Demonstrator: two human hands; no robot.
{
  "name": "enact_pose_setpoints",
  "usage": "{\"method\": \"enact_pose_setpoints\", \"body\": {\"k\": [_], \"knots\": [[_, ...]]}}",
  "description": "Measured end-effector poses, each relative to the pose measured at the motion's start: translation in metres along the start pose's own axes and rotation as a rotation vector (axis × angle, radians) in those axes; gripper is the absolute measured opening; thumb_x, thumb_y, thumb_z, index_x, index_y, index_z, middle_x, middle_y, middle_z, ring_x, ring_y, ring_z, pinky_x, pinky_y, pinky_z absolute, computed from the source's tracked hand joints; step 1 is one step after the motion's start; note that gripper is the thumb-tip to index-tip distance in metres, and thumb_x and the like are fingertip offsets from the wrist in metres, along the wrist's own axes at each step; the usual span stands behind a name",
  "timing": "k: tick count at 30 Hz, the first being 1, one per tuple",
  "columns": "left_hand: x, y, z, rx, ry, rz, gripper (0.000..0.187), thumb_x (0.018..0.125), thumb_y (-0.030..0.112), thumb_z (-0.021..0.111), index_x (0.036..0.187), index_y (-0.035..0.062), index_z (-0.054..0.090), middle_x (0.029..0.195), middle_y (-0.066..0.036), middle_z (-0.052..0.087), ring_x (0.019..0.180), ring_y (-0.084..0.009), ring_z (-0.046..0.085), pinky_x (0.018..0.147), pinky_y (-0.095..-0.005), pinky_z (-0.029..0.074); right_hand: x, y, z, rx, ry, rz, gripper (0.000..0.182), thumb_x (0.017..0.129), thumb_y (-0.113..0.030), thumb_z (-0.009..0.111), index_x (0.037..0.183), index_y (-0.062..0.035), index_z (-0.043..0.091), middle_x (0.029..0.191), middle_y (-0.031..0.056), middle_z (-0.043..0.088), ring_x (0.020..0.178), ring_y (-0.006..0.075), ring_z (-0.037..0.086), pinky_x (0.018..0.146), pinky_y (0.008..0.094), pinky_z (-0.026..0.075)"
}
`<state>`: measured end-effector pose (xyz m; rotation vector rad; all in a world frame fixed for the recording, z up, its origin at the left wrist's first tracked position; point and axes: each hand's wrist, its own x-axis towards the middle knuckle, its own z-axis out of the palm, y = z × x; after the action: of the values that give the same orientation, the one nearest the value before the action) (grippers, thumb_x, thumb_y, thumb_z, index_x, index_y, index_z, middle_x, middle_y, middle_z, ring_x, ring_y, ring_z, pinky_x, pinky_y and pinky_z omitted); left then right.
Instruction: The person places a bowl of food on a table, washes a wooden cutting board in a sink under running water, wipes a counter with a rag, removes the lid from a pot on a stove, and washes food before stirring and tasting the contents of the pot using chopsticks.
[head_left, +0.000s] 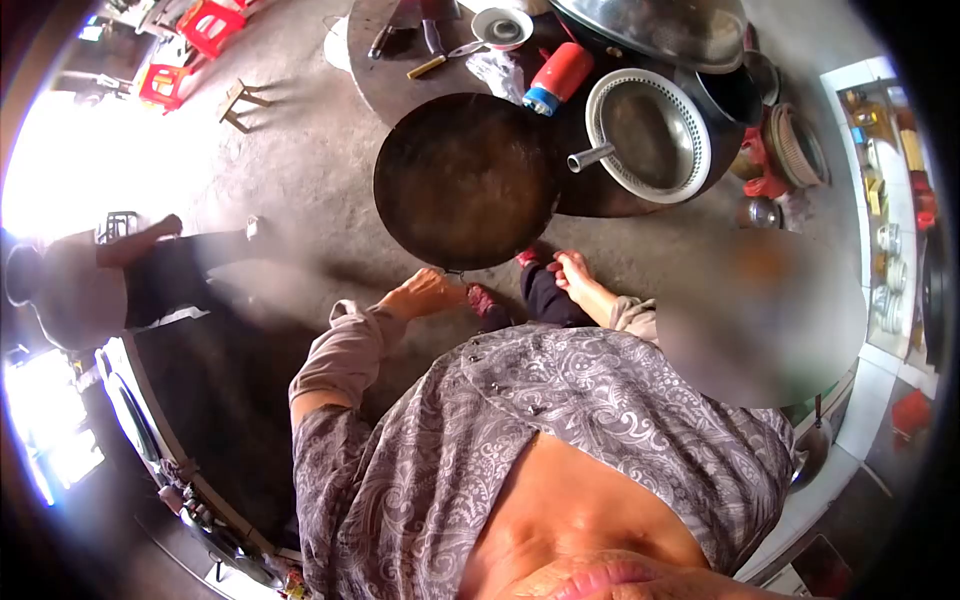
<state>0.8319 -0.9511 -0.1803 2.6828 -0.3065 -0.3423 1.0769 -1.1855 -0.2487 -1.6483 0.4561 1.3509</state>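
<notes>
A large dark wok [465, 180] with a rusty brown inside hangs in front of me, its far edge overlapping the round table. At its near rim, beside a small metal ring handle, my left hand [425, 293] is closed on the wok. My right hand [575, 275] is a little to the right of the wok's near edge, not touching it. Its fingers are loosely bent and slightly apart, with nothing visible in them. Below the hands, my dark red patterned shoes [487, 306] show on the floor.
The round table [375, 85] carries a white perforated basin [650, 135] with a metal-handled ladle [590, 157], a red bottle [560, 75], a white bowl [502, 28], knives and a large metal lid [660, 30]. Red stools [165, 87] and a wooden stool [240, 103] stand left. Another person [110, 280] is at far left.
</notes>
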Motion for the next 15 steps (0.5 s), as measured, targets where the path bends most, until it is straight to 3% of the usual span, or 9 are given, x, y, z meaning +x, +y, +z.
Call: {"method": "enact_pose_setpoints", "body": {"k": [1,3,4,9,11,13,15], "knots": [[-0.003,-0.009,0.015,0.025,-0.007,-0.011,0.006,0.082,0.023,0.060,0.082,0.0172,0.059,0.058,-0.005,0.054,0.050,-0.0235,0.057,0.043,-0.0372,0.043,-0.009,-0.006,0.002,-0.171,0.076,-0.170,0.010,0.091,-0.017,0.050,0.097,-0.0093,0.050,0.072,0.0088,0.060,0.048,0.0126,0.049,0.040,0.0278,0.041],[-0.002,-0.017,0.030,-0.028,0.031,-0.033,0.008,0.083,0.025,0.059,0.082,0.0174,0.059,0.058,-0.006,0.055,0.050,-0.0239,0.058,0.044,-0.0380,0.044,-0.021,-0.005,0.012,-0.531,0.099,-0.792,0.013,0.088,-0.013,0.052,0.099,-0.0074,0.047,0.075,0.0106,0.059,0.058,0.0206,0.058,0.050,0.0340,0.047],[0.001,-0.013,0.034,-0.066,0.057,-0.034,0.008,0.083,0.026,0.059,0.082,0.0175,0.059,0.057,-0.006,0.055,0.050,-0.0241,0.058,0.044,-0.0384,0.044,-0.035,-0.015,0.026,-0.674,0.134,-1.140,0.017,0.086,-0.009,0.054,0.101,-0.0064,0.045,0.079,0.0128,0.059,0.068,0.0285,0.061,0.059,0.0382,0.049],[0.053,0.021,0.041,-0.281,0.198,-0.063,0.012,0.085,0.030,0.056,0.083,0.0179,0.058,0.056,-0.006,0.056,0.052,-0.0251,0.060,0.046,-0.0404,0.045,-0.057,-0.064,0.100,-0.877,-0.083,-1.325,0.032,0.075,0.007,0.054,0.104,-0.0055,0.047,0.089,0.0109,0.049,0.085,0.0253,0.053,0.071,0.0346,0.046],[0.076,0.040,0.026,-0.194,0.145,-0.126,0.016,0.087,0.031,0.055,0.085,0.0159,0.059,0.061,-0.008,0.061,0.057,-0.0283,0.062,0.050,-0.0417,0.049,-0.052,-0.094,0.126,-0.987,-0.082,-1.240,0.028,0.078,0.005,0.053,0.104,-0.0061,0.047,0.090,0.0137,0.050,0.086,0.0311,0.054,0.074,0.0390,0.047],[0.095,0.063,-0.008,-0.277,0.194,-0.151,0.019,0.087,0.029,0.054,0.083,0.0123,0.060,0.064,-0.011,0.063,0.059,-0.0323,0.064,0.053,-0.0431,0.051,-0.032,-0.122,0.145,-0.949,-0.090,-1.293,0.029,0.079,0.001,0.055,0.106,-0.0071,0.047,0.089,0.0143,0.050,0.084,0.0321,0.054,0.073,0.0412,0.048],[0.126,0.076,0.006,-0.235,0.205,-0.232,0.016,0.091,0.029,0.050,0.086,0.0154,0.057,0.067,-0.010,0.061,0.057,-0.0301,0.063,0.045,-0.0436,0.048,-0.012,-0.154,0.146,-0.996,-0.106,-1.341,0.033,0.080,-0.004,0.059,0.111,-0.0084,0.047,0.093,0.0145,0.050,0.083,0.0317,0.056,0.071,0.0417,0.049]]}}
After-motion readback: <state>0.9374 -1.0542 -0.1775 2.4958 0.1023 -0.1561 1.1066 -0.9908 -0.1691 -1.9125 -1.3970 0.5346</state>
